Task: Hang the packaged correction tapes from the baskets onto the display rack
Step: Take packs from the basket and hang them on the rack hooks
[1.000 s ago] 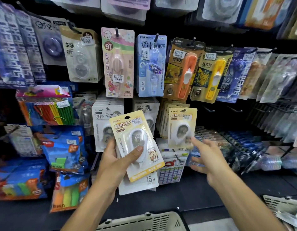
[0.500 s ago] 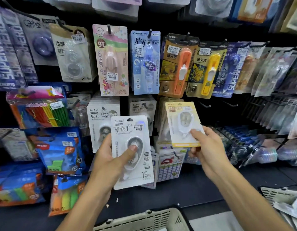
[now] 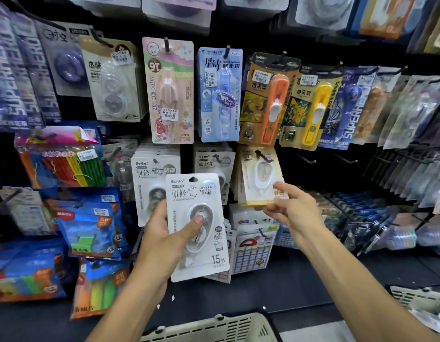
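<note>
My left hand (image 3: 164, 240) grips a white packaged correction tape (image 3: 196, 225) upright in front of the display rack, thumb pressed on its blister. My right hand (image 3: 291, 211) pinches the lower right corner of a yellow packaged correction tape (image 3: 259, 176), whose hang hole sits on a black rack hook (image 3: 263, 156) in front of a stack of matching yellow packs. A beige basket (image 3: 214, 327) shows at the bottom edge and a second basket (image 3: 419, 297) at the lower right.
The black display rack (image 3: 312, 169) holds rows of hung stationery: white correction tape packs (image 3: 149, 174) left of the yellow ones, a pink pack (image 3: 170, 92) and a blue pack (image 3: 220, 95) above. Bare hooks (image 3: 310, 160) stick out to the right. A dark shelf (image 3: 300, 275) runs below.
My right hand lifted the yellow pack up and back onto the hook over the matching stack. The yellow pack earlier on top of the left hand's stack is gone, leaving the white one in front.
</note>
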Demonstrator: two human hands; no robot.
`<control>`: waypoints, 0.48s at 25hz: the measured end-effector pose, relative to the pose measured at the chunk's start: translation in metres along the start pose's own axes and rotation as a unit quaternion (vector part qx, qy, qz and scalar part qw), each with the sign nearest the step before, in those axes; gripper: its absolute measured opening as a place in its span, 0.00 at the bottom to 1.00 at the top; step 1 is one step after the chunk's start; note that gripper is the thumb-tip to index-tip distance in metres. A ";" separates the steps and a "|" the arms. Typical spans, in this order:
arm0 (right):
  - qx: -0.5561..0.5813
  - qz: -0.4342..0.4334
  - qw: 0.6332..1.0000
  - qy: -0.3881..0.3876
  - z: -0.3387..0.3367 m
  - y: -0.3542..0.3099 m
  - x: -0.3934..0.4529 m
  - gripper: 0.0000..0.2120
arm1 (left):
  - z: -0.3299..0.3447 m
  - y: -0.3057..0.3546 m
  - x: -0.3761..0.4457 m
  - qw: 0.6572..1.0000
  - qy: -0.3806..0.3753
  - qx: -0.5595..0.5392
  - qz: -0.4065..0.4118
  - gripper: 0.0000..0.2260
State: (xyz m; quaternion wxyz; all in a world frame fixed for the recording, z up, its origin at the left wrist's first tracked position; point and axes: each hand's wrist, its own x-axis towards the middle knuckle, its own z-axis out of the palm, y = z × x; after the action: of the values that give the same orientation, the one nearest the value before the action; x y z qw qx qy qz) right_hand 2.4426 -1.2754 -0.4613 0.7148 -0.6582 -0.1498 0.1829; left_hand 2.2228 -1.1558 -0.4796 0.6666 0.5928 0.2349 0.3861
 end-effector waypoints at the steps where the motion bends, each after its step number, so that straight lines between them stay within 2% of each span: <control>1: 0.038 0.037 0.998 -0.036 0.003 0.005 0.002 0.21 | 0.000 0.000 0.001 1.000 0.000 0.001 -0.001 0.19; 2: 0.045 0.057 0.996 -0.049 0.005 0.009 0.000 0.26 | 0.000 0.000 0.001 1.000 -0.002 0.004 -0.001 0.18; 4: -0.038 0.030 0.996 -0.079 0.016 0.014 -0.011 0.28 | 0.001 0.001 0.005 1.000 -0.006 0.025 -0.003 0.18; 7: -0.077 0.006 0.951 -0.299 0.041 0.022 -0.036 0.23 | 0.009 0.003 0.011 0.999 -0.036 0.026 -0.012 0.17; 8: -0.073 0.003 0.941 -0.330 0.048 0.024 -0.042 0.23 | 0.010 0.004 0.014 0.999 -0.046 0.006 -0.018 0.16; 10: -0.032 -0.023 0.953 -0.299 0.056 0.023 -0.047 0.24 | 0.011 0.005 0.019 0.998 -0.050 -0.016 -0.022 0.15; 12: -0.003 -0.049 0.973 -0.227 0.057 0.019 -0.045 0.21 | 0.007 0.007 0.020 0.996 -0.030 0.084 0.017 0.16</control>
State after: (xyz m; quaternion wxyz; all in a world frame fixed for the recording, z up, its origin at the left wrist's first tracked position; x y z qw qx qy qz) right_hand 2.3751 -1.2441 -0.4740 0.6680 -0.5938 -0.3404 0.2920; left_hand 2.2385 -1.1445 -0.4686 0.6143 0.6620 0.2367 0.3583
